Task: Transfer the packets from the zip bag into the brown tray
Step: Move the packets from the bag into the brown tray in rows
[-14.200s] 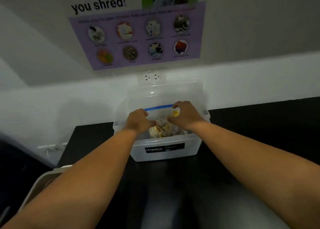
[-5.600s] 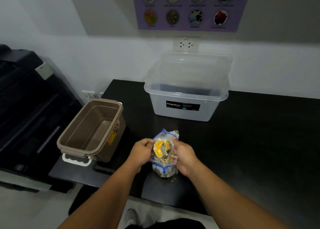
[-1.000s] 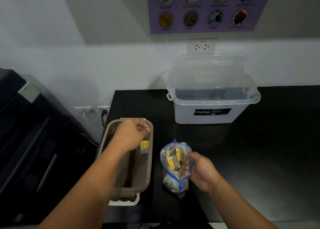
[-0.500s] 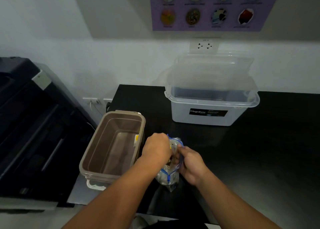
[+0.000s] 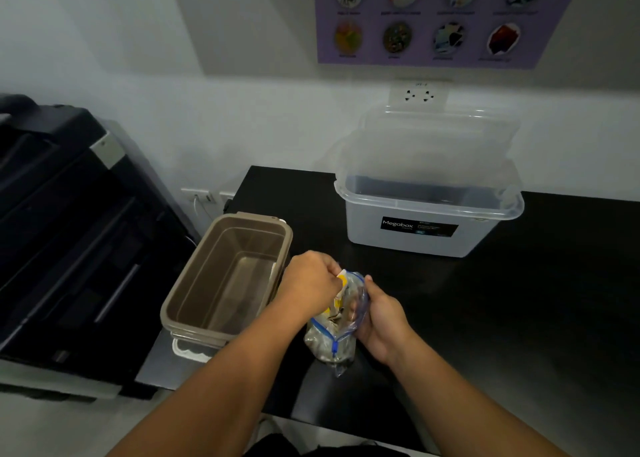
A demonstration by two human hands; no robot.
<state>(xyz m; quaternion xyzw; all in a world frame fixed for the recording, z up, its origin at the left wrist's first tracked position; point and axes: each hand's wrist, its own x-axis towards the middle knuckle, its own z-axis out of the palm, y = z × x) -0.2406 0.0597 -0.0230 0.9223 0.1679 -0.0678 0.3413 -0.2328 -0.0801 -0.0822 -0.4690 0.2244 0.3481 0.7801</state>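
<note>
Lifting one packet [image 5: 342, 278] clear of the bag [image 5: 332, 339] is the step in hand. It goes best if the pull runs straight up through the mouth, so the other packets [image 5: 334, 314] are not dragged out onto the table [image 5: 519, 300]. The left hand [image 5: 310, 283] is at the mouth, its back toward the camera, fingers curled and pinching a yellow-and-white packet whose top corner shows above the blue zip edge. How much of that packet is free of the bag I cannot tell. The right hand [image 5: 382, 316] grips the bag from its right side, thumb up by the rim and fingers showing through the plastic, and holds it upright near the table's front edge. That grip should be firm and leave the mouth wide, since a squeezed mouth would snag the packet. The tray [image 5: 252, 217] stands just left of the bag, open side up, so the carry is short: over its right rim, then a low release so the packet lands inside. A pale sliver against the tray's right inner wall may be a packet lying there. Both forearms reach forward from the bottom of the view, the left angled across toward the bag, the right straighter. The clear box [image 5: 426, 245] stands behind, well apart.
</note>
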